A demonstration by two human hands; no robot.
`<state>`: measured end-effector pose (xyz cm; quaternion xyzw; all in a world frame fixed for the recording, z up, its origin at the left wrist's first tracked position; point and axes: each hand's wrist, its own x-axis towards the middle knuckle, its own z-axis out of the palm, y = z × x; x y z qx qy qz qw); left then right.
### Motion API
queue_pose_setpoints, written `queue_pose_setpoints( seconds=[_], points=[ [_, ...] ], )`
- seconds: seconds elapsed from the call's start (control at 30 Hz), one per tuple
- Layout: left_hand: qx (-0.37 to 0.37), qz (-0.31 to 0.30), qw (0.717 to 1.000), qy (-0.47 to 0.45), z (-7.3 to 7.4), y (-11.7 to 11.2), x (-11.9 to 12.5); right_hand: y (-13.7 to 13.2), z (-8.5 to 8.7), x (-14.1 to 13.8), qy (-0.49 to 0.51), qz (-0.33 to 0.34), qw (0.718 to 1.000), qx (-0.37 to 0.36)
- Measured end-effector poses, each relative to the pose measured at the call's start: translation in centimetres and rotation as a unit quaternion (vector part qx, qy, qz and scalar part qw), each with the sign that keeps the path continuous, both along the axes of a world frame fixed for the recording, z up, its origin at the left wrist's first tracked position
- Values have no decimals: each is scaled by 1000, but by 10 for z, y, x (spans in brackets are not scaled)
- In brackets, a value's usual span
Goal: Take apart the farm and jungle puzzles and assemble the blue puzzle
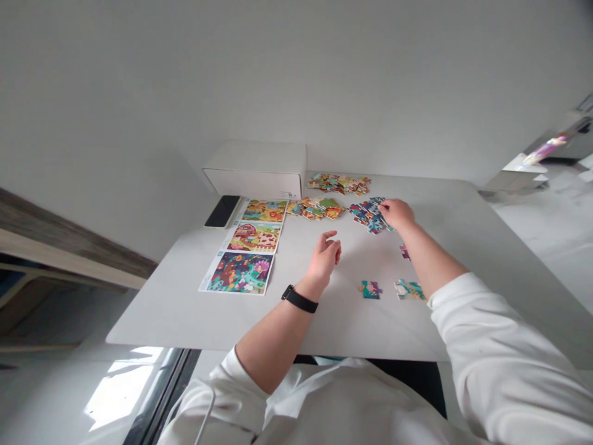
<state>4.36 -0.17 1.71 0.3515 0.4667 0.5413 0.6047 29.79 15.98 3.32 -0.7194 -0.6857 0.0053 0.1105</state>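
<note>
One white table point(171, 318) carries everything here, and a white box point(254, 184) stands at its far edge. Three picture sheets lie in a row on the near side of the box: farthest from it, a dark, colourful sheet point(239, 272); then a farm sheet point(254, 237); then, closest to it, an orange animal sheet point(264, 211).

Three heaps of puzzle pieces lie about the box's right end. A dark blue heap point(368, 216) is to the right of the box and nearer the person, a yellow and green heap point(317, 209) is just in front of its right corner, and a mixed heap point(340, 183) sits right beside it. A phone point(223, 211) lies in front of the box's left end.

The right hand point(398, 214), to the right of the box, has its fingertips drawn together at the edge of the dark blue heap; I cannot tell whether they pinch a piece. The left hand point(325, 252), nearer the person than the box, is loosely curled with its index finger out, with nothing seen in it. A black watch point(299, 300) circles that wrist.

Smallest, well apart from the box toward the near right, are a teal-and-cream part point(410, 290), a teal-and-purple piece point(371, 289) and a purple piece point(404, 252), partly hidden by the right arm.
</note>
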Motion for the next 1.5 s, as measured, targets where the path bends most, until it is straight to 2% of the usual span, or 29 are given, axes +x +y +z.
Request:
queue_pose_setpoints(
  seconds=[0.2, 0.3, 0.37, 0.5, 0.6, 0.7, 0.77, 0.83, 1.0, 1.13, 1.4, 1.5],
  points=[
    [0, -5, 1000, 1, 0, 0, 0, -12, 11, 15, 41, -1, 993, 114],
    [2, -7, 1000, 7, 3, -1, -2, -30, 16, 18, 85, 9, 981, 171],
    [4, -10, 1000, 11, 4, -2, -2, -50, 17, 17, 134, 11, 974, 180],
    [4, -18, 1000, 17, 2, -1, -1, -96, 11, 7, 284, 35, 947, 143],
    [4, -29, 999, 25, -1, -2, 2, -124, 2, -7, 418, 127, 896, 81],
    [6, -41, 999, 34, -3, -3, 3, -140, -8, -25, 512, 185, 839, 7],
    [7, -52, 998, 40, -2, -4, 1, -144, -14, -34, 540, 188, 820, -15],
    [12, -65, 997, 50, 0, -4, -1, -144, -20, -41, 550, 190, 813, -22],
    [34, -60, 992, 105, -2, 1, -6, -142, -30, -46, 538, 216, 814, -45],
    [49, -73, 986, 140, -8, 3, -8, -145, -31, -47, 512, 242, 823, -53],
    [49, -124, 981, 140, -8, 1, -9, -150, -25, -47, 395, 248, 885, 5],
    [54, -91, 985, 137, -7, 2, -10, -150, -25, -48, 383, 239, 891, 51]
  ],
)
